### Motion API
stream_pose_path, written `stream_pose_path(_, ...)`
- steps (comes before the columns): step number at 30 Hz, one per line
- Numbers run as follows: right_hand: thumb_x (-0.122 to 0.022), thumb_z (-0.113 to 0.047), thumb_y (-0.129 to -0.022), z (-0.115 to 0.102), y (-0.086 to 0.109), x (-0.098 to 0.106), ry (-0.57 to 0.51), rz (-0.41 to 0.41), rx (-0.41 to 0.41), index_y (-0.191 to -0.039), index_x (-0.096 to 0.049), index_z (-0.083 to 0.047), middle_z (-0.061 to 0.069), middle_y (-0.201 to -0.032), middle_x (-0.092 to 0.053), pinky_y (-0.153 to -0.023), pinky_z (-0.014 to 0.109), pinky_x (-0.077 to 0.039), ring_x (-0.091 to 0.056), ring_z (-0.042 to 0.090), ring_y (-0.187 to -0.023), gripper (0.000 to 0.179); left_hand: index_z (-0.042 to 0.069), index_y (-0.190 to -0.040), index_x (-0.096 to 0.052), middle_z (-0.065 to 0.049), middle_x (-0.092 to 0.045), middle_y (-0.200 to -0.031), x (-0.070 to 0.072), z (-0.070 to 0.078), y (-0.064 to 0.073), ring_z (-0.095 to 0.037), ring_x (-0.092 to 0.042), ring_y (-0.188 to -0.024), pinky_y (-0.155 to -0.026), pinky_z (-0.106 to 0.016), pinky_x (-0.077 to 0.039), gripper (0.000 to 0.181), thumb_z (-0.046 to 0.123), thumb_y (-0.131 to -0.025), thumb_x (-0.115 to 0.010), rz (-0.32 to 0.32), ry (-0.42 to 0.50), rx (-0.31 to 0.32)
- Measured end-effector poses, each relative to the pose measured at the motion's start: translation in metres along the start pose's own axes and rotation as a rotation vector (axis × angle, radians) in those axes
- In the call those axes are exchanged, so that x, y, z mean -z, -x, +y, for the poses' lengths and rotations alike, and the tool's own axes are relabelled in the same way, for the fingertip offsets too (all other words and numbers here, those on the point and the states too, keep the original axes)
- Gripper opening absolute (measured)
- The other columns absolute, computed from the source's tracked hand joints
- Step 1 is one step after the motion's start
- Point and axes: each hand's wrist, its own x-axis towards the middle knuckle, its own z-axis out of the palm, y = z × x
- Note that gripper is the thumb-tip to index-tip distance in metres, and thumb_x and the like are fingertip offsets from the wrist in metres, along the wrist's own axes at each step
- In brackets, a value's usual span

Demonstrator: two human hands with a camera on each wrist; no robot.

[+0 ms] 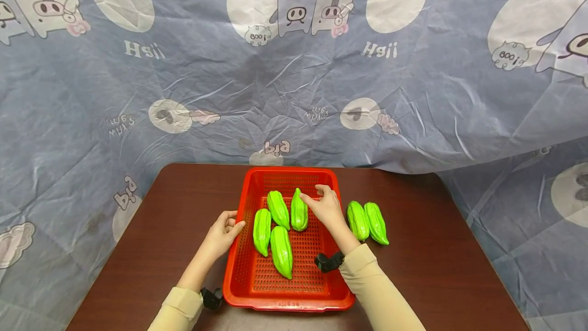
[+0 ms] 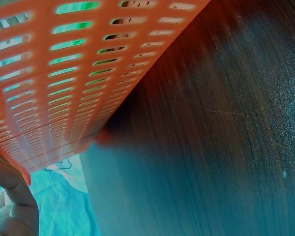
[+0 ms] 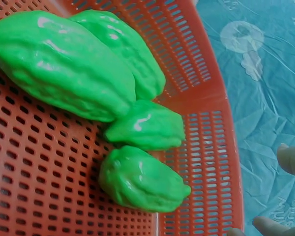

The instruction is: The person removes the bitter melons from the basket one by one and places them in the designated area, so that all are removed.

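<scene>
A red perforated plastic basket [image 1: 317, 290] sits on the table with several glossy green bitter melons inside, among them a lower one [image 1: 282, 253], a left one [image 1: 262, 232] and an upper one [image 1: 278, 210]. My left hand [image 1: 220, 234] holds the basket's left rim, thumb on top; curled fingers [image 2: 14, 191] show beside the rim in the left wrist view. Over the basket's right side is my right hand [image 1: 328, 209], thumb and fingers spread apart with nothing between them. Its thumb tip is right by the rightmost bitter melon [image 1: 299, 214] in the basket.
Two more bitter melons, one nearer the basket [image 1: 358, 220] and one farther right [image 1: 376, 223], lie side by side on the brown table [image 1: 427, 269]. Behind the table hangs a grey-blue printed cloth [image 1: 285, 91]. The basket's raised walls surround the melons inside.
</scene>
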Motion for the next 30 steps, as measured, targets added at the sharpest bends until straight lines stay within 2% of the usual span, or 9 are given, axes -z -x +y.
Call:
stream_pose_path(5,-0.071,-0.038,-0.090,-0.001,-0.001,-0.010,-0.005,-0.013,-0.022,-0.141,-0.046,0.000,0.022,-0.137,-0.049,-0.098,0.050,-0.046,-0.050,0.037,-0.125,0.068,-0.005,-0.134,-0.046,-0.013,-0.065,-0.095,0.000,0.000,0.000,-0.013,-0.059,-0.072,-0.062,-0.025,-0.049,0.044,0.016,-0.099,-0.061,0.002,-0.001,0.004)
stream_pose_path(12,-0.072,-0.040,-0.088,-0.001,-0.001,-0.024,0.019,-0.015,-0.052,-0.140,-0.046,0.001,0.024,-0.133,-0.049,-0.096,0.049,-0.047,-0.053,0.037,-0.119,0.071,-0.005,-0.134,-0.046,-0.013,-0.065,-0.094,0.000,0.000,-0.001,-0.013,-0.058,-0.072,-0.062,-0.024,-0.049,0.043,0.014,-0.098,-0.061,0.007,0.016,0.003)
stream_pose_path(20,-0.075,-0.040,-0.086,0.006,-0.004,-0.038,0.093,0.015,-0.084,-0.138,-0.048,0.002,0.026,-0.130,-0.051,-0.098,0.053,-0.045,-0.049,0.043,-0.119,0.072,-0.004,-0.135,-0.046,-0.014,-0.065,-0.096,0.000,0.001,0.001,-0.013,-0.059,-0.072,-0.063,-0.024,-0.050,0.045,0.017,-0.098,-0.062,0.000,0.037,0.011)
stream_pose_path(30,-0.078,-0.034,-0.083,0.009,-0.002,-0.048,0.121,0.021,-0.107,-0.134,-0.048,0.005,0.028,-0.128,-0.051,-0.097,0.056,-0.043,-0.047,0.048,-0.118,0.071,-0.004,-0.135,-0.046,-0.015,-0.065,-0.096,-0.001,0.001,0.000,-0.013,-0.059,-0.072,-0.063,-0.024,-0.050,0.045,0.015,-0.098,-0.062,0.001,0.037,0.011)
